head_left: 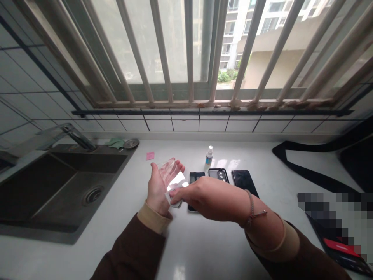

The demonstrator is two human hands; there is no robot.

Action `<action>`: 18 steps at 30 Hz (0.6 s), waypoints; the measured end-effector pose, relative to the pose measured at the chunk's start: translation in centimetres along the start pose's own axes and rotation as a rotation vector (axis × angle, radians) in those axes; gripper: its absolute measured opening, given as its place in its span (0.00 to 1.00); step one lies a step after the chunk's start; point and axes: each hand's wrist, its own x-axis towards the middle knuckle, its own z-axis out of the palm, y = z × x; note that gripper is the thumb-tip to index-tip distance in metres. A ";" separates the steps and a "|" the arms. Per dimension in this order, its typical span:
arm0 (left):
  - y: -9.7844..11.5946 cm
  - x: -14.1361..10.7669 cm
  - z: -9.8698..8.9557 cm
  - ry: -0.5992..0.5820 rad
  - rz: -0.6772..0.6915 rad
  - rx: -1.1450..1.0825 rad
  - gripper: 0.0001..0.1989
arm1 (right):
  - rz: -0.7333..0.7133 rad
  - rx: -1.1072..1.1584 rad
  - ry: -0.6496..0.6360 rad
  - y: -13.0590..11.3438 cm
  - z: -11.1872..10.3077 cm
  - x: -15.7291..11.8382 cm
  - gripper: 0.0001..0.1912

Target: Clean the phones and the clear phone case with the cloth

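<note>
Clear plastic film [169,171] is held upright in the left hand [159,190], while its white tab [176,190] is pinched between the right hand [204,200] fingers [176,191]. Peeling seems under way; a steady pull is judged needed next. Beyond, on the tabletop [204,241], phones [244,181] and a small bottle [209,155] are laid

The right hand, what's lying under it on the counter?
Under the right hand lies a dark phone on the white counter; only its top end shows, the rest is covered. Beside it lie a phone case and another phone.
</note>
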 end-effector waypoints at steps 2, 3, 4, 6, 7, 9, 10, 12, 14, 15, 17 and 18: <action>0.1 -0.1 0.2 -0.009 -0.008 0.005 0.34 | -0.019 0.087 -0.040 -0.2 -1.1 -0.4 0.16; 0.1 -0.1 0.2 -0.027 -0.027 0.011 0.34 | -0.013 0.123 -0.022 -0.2 -1.5 -0.4 0.15; 0.2 -0.2 0.1 -0.062 -0.054 0.020 0.33 | 0.023 0.145 0.043 0.0 -1.8 -0.4 0.15; 0.1 -0.3 -0.1 -0.182 -0.133 0.040 0.33 | 0.138 0.157 0.251 0.5 -1.9 -0.2 0.16; 0.0 -0.4 -0.3 -0.255 -0.181 0.054 0.33 | 0.201 0.144 0.364 0.9 -1.7 0.0 0.16; -0.1 -0.6 -0.5 -0.392 -0.289 0.089 0.34 | 0.310 0.067 0.514 1.8 -1.0 0.4 0.18; -0.2 -0.7 -0.6 -0.439 -0.335 0.107 0.34 | 0.343 0.008 0.533 2.3 -0.6 0.6 0.19; -0.4 -0.9 -0.5 -0.472 -0.376 0.124 0.34 | 0.356 -0.108 0.478 2.9 0.5 1.1 0.20; -0.5 -0.9 -0.3 -0.433 -0.318 0.101 0.34 | 0.310 -0.177 0.370 3.0 1.5 1.5 0.21; -0.5 -0.8 -0.2 -0.390 -0.264 0.086 0.34 | 0.279 -0.196 0.323 2.9 2.0 1.6 0.20; -0.5 -0.4 -0.1 -0.266 -0.151 0.073 0.34 | 0.231 -0.216 0.257 2.5 2.8 1.9 0.19; -0.4 -0.2 -0.2 -0.196 -0.102 0.066 0.34 | 0.219 -0.218 0.227 2.2 3.1 2.0 0.18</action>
